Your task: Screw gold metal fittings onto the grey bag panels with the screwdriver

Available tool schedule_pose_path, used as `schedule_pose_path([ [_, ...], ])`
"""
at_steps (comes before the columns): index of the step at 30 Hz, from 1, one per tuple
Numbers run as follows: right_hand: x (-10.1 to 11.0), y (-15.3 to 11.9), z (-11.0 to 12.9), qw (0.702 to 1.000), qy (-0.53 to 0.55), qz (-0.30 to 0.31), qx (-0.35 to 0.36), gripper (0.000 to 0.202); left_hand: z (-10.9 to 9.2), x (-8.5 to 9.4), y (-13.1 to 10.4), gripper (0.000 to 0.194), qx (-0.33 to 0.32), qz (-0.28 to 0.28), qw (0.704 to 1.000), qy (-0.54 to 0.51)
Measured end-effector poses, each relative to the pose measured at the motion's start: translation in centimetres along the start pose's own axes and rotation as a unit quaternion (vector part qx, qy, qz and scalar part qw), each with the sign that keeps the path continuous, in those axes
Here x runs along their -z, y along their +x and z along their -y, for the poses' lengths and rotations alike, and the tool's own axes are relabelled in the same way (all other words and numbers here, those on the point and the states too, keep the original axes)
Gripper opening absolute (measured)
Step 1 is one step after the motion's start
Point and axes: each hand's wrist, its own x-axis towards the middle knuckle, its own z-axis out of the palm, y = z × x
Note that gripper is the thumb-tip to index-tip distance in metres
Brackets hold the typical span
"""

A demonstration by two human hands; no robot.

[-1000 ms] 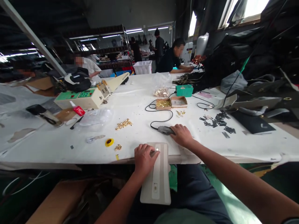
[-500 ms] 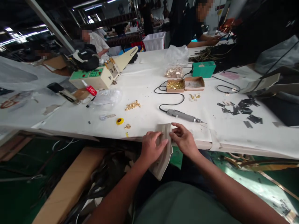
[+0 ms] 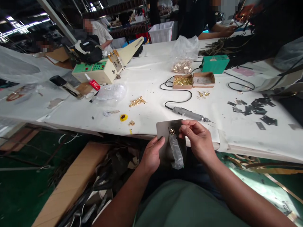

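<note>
A flat taupe leather-like panel (image 3: pixel 163 128) with rounded corners is held up at the table's front edge. My left hand (image 3: pixel 151 155) grips its left side, thumb on the face. At the upper right corner, my right hand (image 3: pixel 198 136) pinches the panel between thumb and fingers. Gold-coloured hardware (image 3: pixel 172 131) sits near the panel's top, and a strip wrapped in clear plastic (image 3: pixel 177 153) hangs down from it. Just beyond my right hand lies a grey electric screwdriver (image 3: pixel 189 114) with its bit pointing right.
On the white table (image 3: pixel 151 85) are gold rings (image 3: pixel 137 101), a yellow tape measure (image 3: pixel 123 117), a box of gold hardware (image 3: pixel 182 81), black plates (image 3: pixel 259 106) and a green box (image 3: pixel 215 64). A cream machine (image 3: pixel 94 73) stands left. Co-workers are across the table.
The panel has been turned so its broad face with the hardware and wrapped strip now shows. My right hand has shifted right to its upper corner; my left hand has moved to its side.
</note>
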Motion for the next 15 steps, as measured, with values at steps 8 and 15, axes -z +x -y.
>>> schedule_pose_path([
  [8, 1.6, 0.1, -0.4, 0.941, -0.306, 0.05, 0.135, 0.021, -0.2, -1.7, 0.1, 0.04, 0.008, 0.014, 1.0, 0.007],
  [15, -0.2, 0.1, 0.0, 0.952, -0.292, 0.011, 0.093, 0.015, -1.2, -2.1, -0.9, 0.039, -0.087, 0.005, 0.984, 0.155],
])
